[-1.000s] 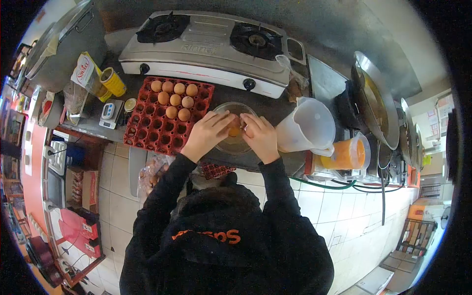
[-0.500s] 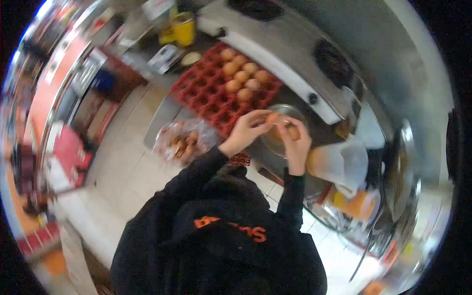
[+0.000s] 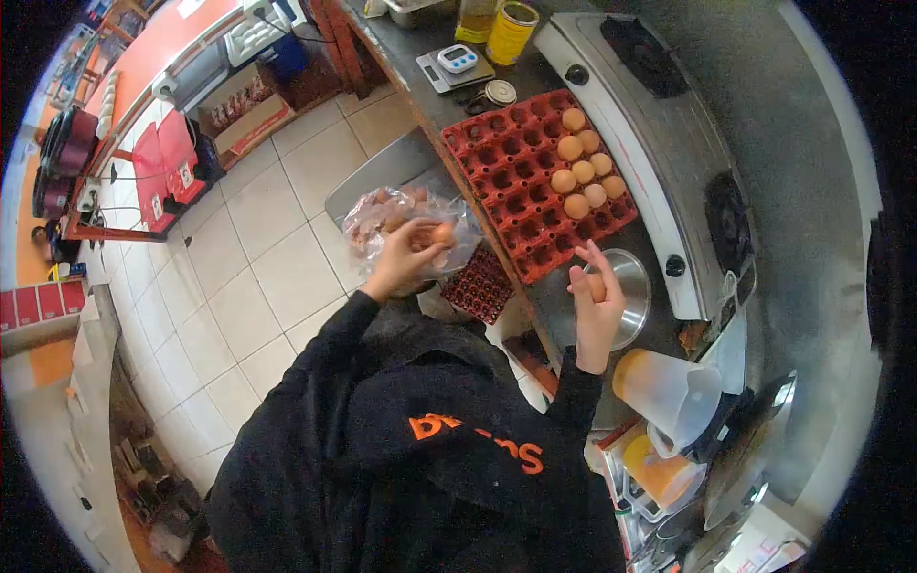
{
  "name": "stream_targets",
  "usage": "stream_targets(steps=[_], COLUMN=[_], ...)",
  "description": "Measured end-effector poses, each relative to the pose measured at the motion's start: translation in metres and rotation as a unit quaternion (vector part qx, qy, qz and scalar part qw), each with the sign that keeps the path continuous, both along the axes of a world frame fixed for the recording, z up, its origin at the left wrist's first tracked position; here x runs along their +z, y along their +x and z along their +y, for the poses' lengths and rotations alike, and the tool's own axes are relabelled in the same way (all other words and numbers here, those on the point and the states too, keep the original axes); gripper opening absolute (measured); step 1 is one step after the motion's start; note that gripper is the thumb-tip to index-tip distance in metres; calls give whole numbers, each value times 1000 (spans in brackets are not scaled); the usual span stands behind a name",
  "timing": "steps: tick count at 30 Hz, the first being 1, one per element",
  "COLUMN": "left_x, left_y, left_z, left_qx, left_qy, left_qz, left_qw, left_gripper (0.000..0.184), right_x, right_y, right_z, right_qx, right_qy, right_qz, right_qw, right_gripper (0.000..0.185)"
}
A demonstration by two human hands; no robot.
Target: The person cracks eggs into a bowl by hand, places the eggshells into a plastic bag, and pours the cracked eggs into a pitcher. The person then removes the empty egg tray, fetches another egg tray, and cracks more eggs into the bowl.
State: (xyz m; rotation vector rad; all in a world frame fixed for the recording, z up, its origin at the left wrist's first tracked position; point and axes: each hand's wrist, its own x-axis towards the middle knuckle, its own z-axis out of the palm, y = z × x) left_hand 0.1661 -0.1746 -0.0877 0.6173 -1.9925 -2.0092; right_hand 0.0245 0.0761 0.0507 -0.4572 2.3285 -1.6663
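Observation:
Over a clear plastic bag [image 3: 363,215] of broken eggshells, my left hand [image 3: 399,258] has its fingers closed around a piece of brown eggshell [image 3: 442,234]. My right hand [image 3: 600,320] is raised above a metal bowl [image 3: 634,296], its fingers curled around a brown egg [image 3: 596,286] in the palm. The hand hides part of the bowl, and I cannot make out what the bowl holds. Beyond both hands lies a red egg tray [image 3: 521,181], with several brown eggs [image 3: 584,172] grouped on its right side and bare hollows elsewhere.
A white gas stove [image 3: 650,181] borders the tray. Near my right forearm stands a translucent pitcher [image 3: 683,401], with a container of orange-yellow contents [image 3: 659,473] below it. A timer [image 3: 458,59] rests on a scale beside a yellow can [image 3: 513,33]. Another egg tray [image 3: 478,286] sits lower down.
My hands have parted. The left moved from over the bowl to the eggshell bag, carrying shell. My right hand stays by the bowl with the egg. The camera view has turned.

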Motion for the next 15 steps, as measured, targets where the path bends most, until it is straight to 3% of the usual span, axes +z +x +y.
stream_targets(steps=[1,4,7,13,15], left_x=[-4,-33,-29,78,79], left_y=[8,17,-3,-109,-168], left_z=[-10,-35,-46,-24,-20], left_qx=[1,-50,-17,-5,-37], left_qy=[-35,-336,-544,-368,-441], left_qz=[-28,-109,-6,56,118], left_qw=[999,934,839,928,889], left_gripper=[39,34,33,25,27], right_x=[-2,-3,-1,8,0], right_y=[-1,-3,-3,5,7], right_z=[2,10,20,58,78], right_qx=[-1,-13,-47,-150,-152], right_qy=[-3,-9,-47,-123,-245], right_qz=[13,3,-32,-91,-126], right_qw=[1000,1000,997,977,949], right_gripper=[51,49,46,40,43])
